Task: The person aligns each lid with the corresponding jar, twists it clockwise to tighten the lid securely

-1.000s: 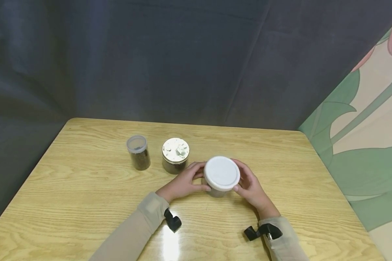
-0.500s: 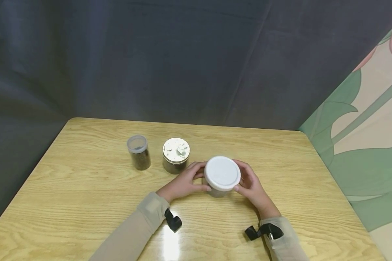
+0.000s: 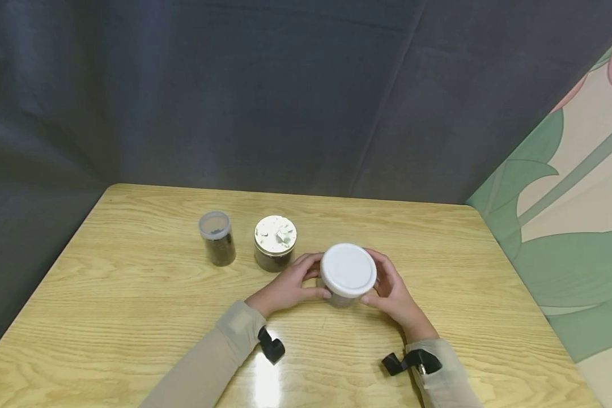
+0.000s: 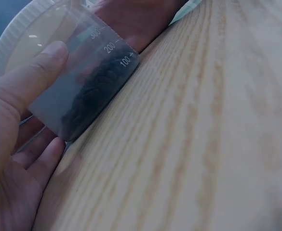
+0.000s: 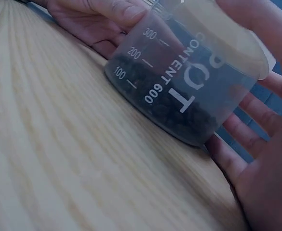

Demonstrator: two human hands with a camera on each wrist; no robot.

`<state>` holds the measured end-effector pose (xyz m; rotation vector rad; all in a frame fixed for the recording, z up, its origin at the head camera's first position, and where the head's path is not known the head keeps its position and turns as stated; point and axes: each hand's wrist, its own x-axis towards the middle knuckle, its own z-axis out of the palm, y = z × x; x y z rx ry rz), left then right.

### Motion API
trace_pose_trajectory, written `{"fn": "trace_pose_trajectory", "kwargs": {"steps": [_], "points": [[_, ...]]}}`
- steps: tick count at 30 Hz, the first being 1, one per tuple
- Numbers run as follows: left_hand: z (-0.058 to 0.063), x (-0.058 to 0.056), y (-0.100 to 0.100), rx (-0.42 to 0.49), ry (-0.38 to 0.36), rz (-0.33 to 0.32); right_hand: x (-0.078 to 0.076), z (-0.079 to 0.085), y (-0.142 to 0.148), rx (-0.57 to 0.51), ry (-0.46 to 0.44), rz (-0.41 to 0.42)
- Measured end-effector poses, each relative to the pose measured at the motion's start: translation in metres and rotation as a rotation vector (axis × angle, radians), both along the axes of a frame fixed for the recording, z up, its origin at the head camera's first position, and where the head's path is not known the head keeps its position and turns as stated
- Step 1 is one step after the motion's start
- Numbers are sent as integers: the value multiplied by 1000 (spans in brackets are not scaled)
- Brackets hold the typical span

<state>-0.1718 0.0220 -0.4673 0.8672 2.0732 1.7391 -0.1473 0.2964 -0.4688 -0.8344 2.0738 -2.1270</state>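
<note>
A clear plastic jar with a round white lid stands upright on the wooden table. Printed measuring marks and lettering show on its side, and small dark pieces fill the bottom. From the left, my left hand holds the jar, its thumb lying along the wall just under the lid. My right hand is round the other side, thumb at the front near the rim and fingers behind. In the head view the lid hides part of both hands' fingers.
Left of the hands stands a jar with a pale, shiny lid with whitish flakes on top. Farther left is a narrow clear jar with dark contents. A dark curtain hangs behind the table; a patterned cloth is on the right.
The right thumb has shifted slightly down and left, just below the lid's edge. Otherwise the hands and jar stay nearly where they were.
</note>
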Motion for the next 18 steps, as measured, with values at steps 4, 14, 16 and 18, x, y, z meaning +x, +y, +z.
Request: {"fn": "trace_pose_trajectory", "kwargs": {"steps": [4,14,16,18], "points": [[-1,0,1,17,-4,4,0,-1,-1,37,7,-46],[-5,1,5,51,75,50,3,2,-6,151,2,-156],[-6,1,5,30,84,76,3,2,-7,161,11,-162],[-6,1,7,7,94,101,3,2,-8,163,16,-168]]}}
